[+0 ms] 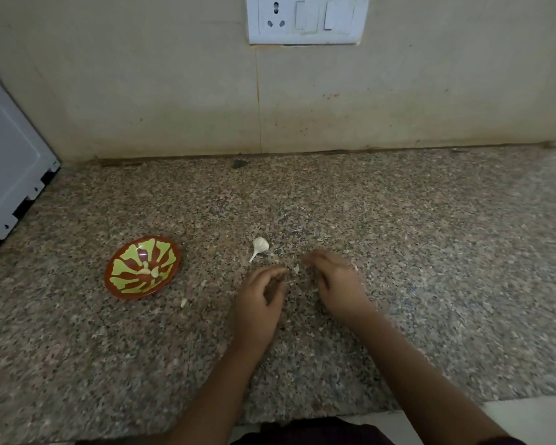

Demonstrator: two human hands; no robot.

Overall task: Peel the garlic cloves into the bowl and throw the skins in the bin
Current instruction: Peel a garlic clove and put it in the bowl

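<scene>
Two hands sit low over the granite counter (430, 236) on my feed, the left hand (260, 301) curled on what I cannot tell, the right hand (338, 284) relaxed, a skin scrap (296, 268) between them, the garlic bulb (260, 245) just beyond, and peeled cloves (150, 271) in the patterned bowl (127, 261) farther left.

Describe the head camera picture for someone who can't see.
A left hand and right hand hover over papery garlic skins on a speckled granite counter. A white stalked garlic piece lies beyond; a red-and-green bowl holds peeled cloves.
</scene>
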